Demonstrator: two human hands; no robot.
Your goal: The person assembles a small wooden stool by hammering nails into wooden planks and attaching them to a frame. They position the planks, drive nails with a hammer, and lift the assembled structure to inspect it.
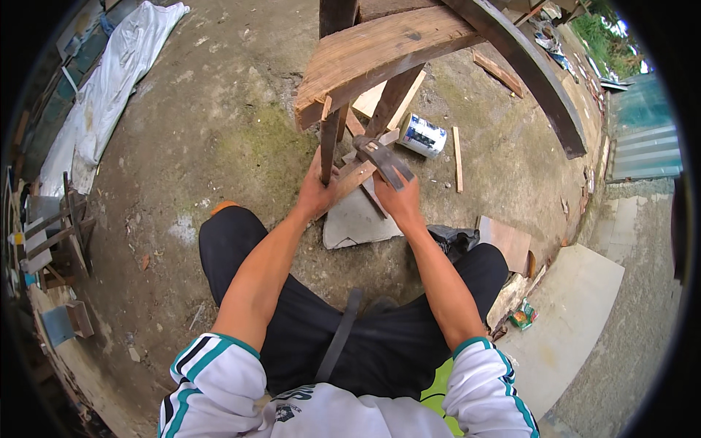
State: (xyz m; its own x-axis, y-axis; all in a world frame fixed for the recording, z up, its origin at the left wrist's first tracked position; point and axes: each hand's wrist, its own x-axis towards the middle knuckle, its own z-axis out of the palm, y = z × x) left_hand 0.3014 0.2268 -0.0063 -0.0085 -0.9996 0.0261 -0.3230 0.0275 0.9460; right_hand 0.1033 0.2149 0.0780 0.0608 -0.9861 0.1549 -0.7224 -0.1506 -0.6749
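In front of me stands a wooden frame of thick brown planks (387, 47) with dark legs and a curved dark rail (526, 66). My left hand (317, 191) is closed low at the frame, around the end of a light wooden strip (355, 175) beside a dark upright slat (328, 146). My right hand (399, 198) is closed on a claw hammer (381, 158), close under its dark metal head. The hammer head lies over the strip's far end; most of its handle is hidden by the hand. Below both hands is a grey stone slab (358, 223).
A white paint can (423, 136) lies on its side beyond my right hand, near loose wood strips (458, 159). Black plastic (454, 241) and a pale board (573, 321) lie at right. A white sheet (109, 95) and scrap wood (58, 233) line the left.
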